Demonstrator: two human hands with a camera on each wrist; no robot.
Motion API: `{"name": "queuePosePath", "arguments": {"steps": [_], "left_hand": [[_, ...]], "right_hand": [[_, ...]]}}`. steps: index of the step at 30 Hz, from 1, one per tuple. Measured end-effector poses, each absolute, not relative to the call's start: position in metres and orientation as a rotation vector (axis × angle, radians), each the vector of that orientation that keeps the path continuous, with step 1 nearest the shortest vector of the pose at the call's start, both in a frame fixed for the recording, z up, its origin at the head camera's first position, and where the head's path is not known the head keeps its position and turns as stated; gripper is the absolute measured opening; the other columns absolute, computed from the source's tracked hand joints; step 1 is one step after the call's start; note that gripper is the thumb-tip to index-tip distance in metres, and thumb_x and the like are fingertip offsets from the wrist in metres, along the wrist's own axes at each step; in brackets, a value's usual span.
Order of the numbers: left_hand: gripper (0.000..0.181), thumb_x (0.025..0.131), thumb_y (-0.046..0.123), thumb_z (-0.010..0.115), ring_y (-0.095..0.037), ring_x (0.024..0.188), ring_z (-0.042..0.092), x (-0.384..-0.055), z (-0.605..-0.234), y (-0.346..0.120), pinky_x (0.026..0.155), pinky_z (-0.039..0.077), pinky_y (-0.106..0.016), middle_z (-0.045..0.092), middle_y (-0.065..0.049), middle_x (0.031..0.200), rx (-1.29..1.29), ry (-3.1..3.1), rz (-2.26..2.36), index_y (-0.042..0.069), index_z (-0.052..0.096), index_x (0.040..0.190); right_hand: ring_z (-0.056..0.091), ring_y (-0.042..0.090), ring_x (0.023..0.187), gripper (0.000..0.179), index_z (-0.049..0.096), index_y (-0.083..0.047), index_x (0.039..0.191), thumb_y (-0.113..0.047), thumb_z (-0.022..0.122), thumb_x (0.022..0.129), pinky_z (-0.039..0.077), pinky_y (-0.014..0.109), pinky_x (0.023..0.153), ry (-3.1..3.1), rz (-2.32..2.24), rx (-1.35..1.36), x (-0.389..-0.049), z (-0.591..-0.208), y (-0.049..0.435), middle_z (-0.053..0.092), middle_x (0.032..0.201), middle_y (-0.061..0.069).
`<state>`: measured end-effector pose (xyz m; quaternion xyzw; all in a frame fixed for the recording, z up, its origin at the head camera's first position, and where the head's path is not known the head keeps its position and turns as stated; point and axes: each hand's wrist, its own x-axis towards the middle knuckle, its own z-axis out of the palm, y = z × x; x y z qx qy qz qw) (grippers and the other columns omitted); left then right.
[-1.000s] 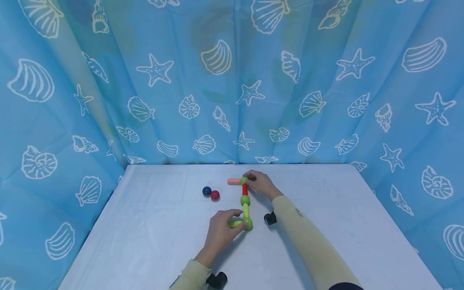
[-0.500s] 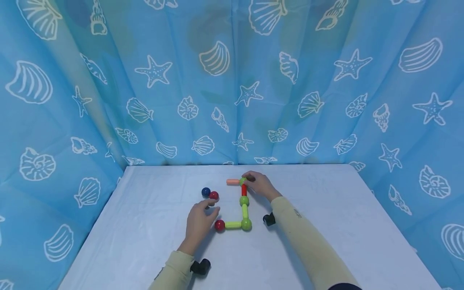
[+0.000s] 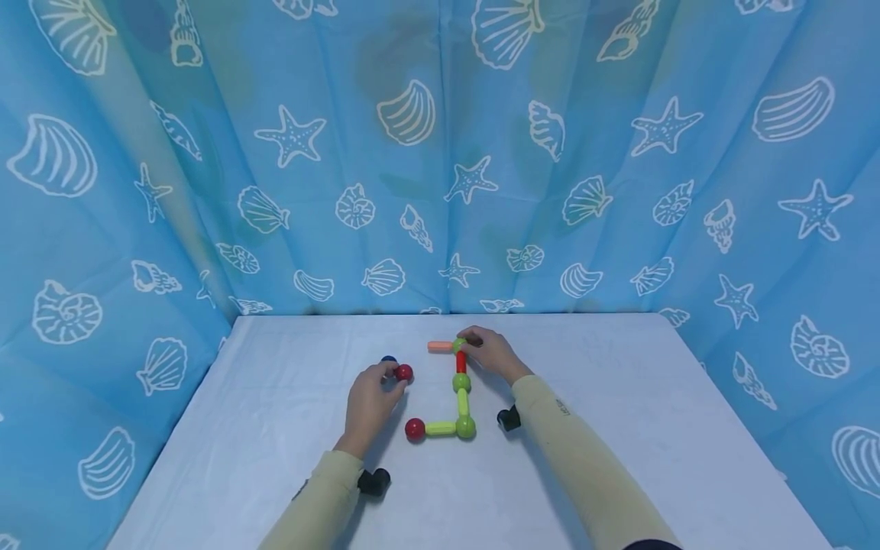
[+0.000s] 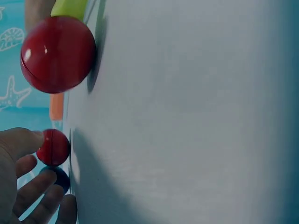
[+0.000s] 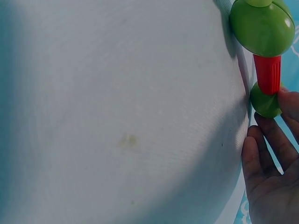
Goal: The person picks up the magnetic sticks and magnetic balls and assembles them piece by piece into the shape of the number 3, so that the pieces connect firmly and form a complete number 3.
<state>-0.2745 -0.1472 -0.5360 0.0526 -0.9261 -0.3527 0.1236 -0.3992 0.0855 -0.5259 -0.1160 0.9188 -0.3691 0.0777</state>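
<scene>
My left hand [image 3: 370, 407] reaches to a loose red ball [image 3: 404, 372], thumb and forefinger beside it. In the left wrist view the thumb overlaps that red ball [image 4: 54, 147], and the other fingers are spread in front of a dark blue ball [image 4: 61, 179], partly hidden. With thumb and fingers my right hand [image 3: 493, 353] pinches the far green ball [image 3: 460, 346] of a chain of sticks and balls. From it an orange stick [image 3: 440, 347] points left and a red stick [image 3: 461, 362] runs to a middle green ball [image 3: 461, 382].
Nearer me, a light green stick [image 3: 464, 402] joins a corner green ball [image 3: 465, 426]. Another light green stick [image 3: 441, 428] leads left to a second red ball [image 3: 415, 429]. The white table [image 3: 584, 473] ends at a blue shell-print curtain [image 3: 440, 191].
My left hand has let go of the chain's near end, uncovering the red ball there, and moved left and away to the loose balls. The right hand stays on the far green ball.
</scene>
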Motion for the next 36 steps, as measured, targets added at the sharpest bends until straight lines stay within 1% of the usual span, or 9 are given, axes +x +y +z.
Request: {"name": "queuePosePath", "arguments": {"steps": [4,12,16,26,36], "left_hand": [[0.043,0.089,0.024,0.081,-0.026,0.114,0.063,-0.281,-0.536,-0.147,0.097,0.053,-0.043,0.069,-0.007,0.117,0.189,-2.756,-0.976,0.013,0.067,0.128],[0.041,0.089,0.026,0.081,-0.025,0.111,0.065,-0.289,-0.540,-0.147,0.095,0.054,-0.043,0.070,-0.005,0.115,0.184,-2.777,-0.927,0.018,0.068,0.127],[0.040,0.089,0.024,0.081,-0.025,0.111,0.065,-0.292,-0.539,-0.146,0.096,0.054,-0.043,0.070,-0.004,0.114,0.193,-2.771,-0.963,0.018,0.068,0.127],[0.039,0.089,0.018,0.080,-0.021,0.102,0.065,-0.300,-0.540,-0.152,0.089,0.055,-0.039,0.071,-0.002,0.109,0.140,-2.736,-1.150,0.019,0.070,0.127],[0.040,0.090,0.019,0.079,-0.023,0.108,0.065,-0.308,-0.539,-0.153,0.092,0.055,-0.040,0.071,-0.003,0.115,0.106,-2.736,-1.182,0.019,0.070,0.128]], "right_hand": [[0.059,0.024,0.120,0.029,0.066,-0.017,0.129,-0.022,0.067,0.100,0.046,0.043,0.106,2.751,-1.110,-0.347,-0.399,-0.527,0.085,0.067,0.125,0.005],[0.059,0.024,0.119,0.030,0.065,-0.017,0.129,-0.023,0.066,0.100,0.046,0.043,0.106,2.748,-1.117,-0.344,-0.398,-0.526,0.085,0.066,0.125,0.005],[0.059,0.024,0.120,0.029,0.065,-0.017,0.129,-0.023,0.065,0.101,0.046,0.043,0.106,2.758,-1.113,-0.357,-0.399,-0.526,0.085,0.067,0.125,0.005],[0.059,0.024,0.121,0.030,0.065,-0.018,0.130,-0.023,0.065,0.100,0.045,0.044,0.106,2.762,-1.110,-0.364,-0.402,-0.529,0.087,0.066,0.126,0.004],[0.059,0.025,0.122,0.030,0.065,-0.016,0.130,-0.022,0.065,0.101,0.045,0.044,0.107,2.749,-1.144,-0.370,-0.398,-0.528,0.087,0.066,0.127,0.006]]}}
